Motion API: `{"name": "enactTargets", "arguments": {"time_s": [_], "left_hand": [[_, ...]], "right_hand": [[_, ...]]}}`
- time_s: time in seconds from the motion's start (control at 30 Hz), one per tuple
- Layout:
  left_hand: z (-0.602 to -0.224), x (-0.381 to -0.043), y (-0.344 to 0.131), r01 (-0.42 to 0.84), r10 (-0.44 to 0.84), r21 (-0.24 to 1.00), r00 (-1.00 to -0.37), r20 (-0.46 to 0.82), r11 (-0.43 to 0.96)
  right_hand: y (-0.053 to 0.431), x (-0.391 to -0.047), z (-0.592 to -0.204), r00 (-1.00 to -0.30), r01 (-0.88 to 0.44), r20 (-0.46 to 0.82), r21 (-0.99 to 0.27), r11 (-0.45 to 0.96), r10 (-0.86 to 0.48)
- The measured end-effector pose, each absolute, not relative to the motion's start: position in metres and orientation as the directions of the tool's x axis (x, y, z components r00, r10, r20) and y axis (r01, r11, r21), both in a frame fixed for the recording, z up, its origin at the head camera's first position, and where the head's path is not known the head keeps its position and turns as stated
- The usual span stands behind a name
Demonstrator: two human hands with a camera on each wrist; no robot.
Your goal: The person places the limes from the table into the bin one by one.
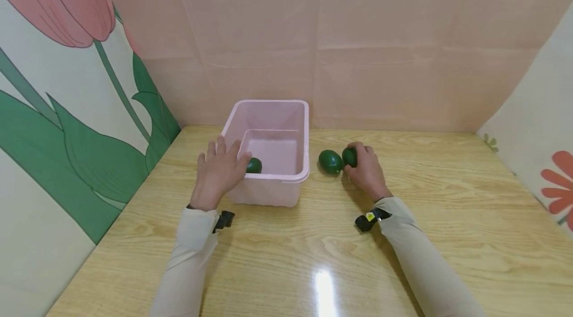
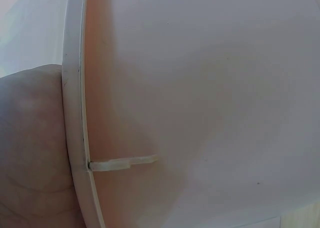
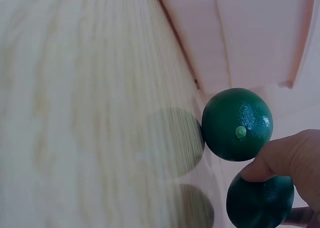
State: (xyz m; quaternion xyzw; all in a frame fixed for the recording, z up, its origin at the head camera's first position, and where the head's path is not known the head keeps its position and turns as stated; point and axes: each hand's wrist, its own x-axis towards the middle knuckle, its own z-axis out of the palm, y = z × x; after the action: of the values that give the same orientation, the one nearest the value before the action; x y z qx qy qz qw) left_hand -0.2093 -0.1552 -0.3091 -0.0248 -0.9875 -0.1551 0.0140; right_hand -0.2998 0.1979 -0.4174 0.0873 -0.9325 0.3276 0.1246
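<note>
Hands [image 1: 217, 173] [image 1: 368, 172] over a glossy wood-grain table [image 1: 268, 257]; pink sheet [image 1: 380, 33] behind.

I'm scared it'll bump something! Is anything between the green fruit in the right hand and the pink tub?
Yes: another green fruit sits on the table between the held fruit and the pink tub. The tub's side wall stands in the way too.

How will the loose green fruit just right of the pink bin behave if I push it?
The loose green fruit would likely roll, since its sides are rounded and the table looks flat. Its glossy skin hints it may be slippery.
</note>
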Motion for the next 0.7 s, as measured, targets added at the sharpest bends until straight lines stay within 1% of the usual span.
{"name": "enactTargets", "arguments": {"time_s": [0.2,0.7], "left_hand": [[-0.3092,-0.2098,-0.1552,0.055,0.046,0.307,-0.998,0.037,0.950],[-0.3123,-0.2099,-0.1559,0.065,0.051,0.304,-0.997,0.055,0.950]], "right_hand": [[0.1992,-0.2987,-0.4163,-0.949,-0.249,0.307,-0.586,0.771,-0.073],[0.1987,-0.2993,-0.4156,-0.953,-0.239,0.295,-0.598,0.765,-0.067]]}}
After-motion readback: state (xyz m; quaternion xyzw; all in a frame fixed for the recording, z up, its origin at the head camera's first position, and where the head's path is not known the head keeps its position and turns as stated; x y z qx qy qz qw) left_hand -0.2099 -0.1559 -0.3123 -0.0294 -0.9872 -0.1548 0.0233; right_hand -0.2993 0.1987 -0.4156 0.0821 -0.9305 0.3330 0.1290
